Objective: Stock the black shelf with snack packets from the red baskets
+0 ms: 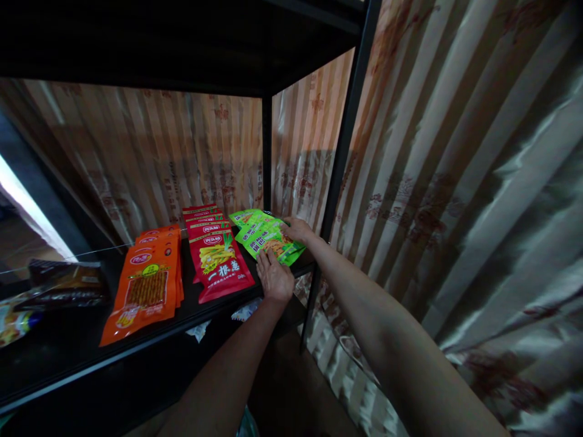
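Slanting lengthwise toward near right: green packets (265, 233)

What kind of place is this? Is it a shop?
Maybe a small shop or storeroom; I can't be sure. A black, metal-looking shelf holds flat, shiny orange packets, flat red packets and flat bright-green packets, overlapping in groups by colour.

My bare left arm (228, 370) slants up and rightward, bending at the wrist (279, 300), so my left hand (276, 278) points forward and a little left, back up, fingers extended. My bare right arm (378, 312) comes in from the lower right; my right hand (299, 230) sits farther forward, fingers pointing left, their grip unclear. The hands are near each other, apart.
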The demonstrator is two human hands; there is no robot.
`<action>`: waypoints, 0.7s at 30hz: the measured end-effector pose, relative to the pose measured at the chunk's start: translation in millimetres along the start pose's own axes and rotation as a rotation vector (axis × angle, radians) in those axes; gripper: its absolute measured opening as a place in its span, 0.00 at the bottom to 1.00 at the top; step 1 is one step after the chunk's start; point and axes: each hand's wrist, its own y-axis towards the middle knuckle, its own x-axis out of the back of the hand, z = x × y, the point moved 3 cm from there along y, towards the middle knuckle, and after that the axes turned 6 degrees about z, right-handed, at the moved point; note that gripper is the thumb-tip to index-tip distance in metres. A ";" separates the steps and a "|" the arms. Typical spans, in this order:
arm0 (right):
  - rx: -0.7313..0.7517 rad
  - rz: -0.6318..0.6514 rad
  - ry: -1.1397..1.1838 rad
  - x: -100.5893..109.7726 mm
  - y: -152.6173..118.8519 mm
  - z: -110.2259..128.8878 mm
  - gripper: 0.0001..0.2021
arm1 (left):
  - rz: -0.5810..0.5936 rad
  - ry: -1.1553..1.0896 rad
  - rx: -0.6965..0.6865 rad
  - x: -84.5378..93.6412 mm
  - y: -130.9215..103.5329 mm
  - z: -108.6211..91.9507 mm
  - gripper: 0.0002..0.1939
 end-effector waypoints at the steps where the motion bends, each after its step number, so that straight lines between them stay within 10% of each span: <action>1: 0.000 -0.007 -0.006 0.3 -0.2 -0.5 0.20 | 0.001 0.006 0.000 -0.1 -0.1 0.3 0.32; 21: -0.065 -0.085 0.016 5.6 -55.9 -11.2 0.20 | -0.018 0.009 -0.038 4.4 -5.0 0.8 0.33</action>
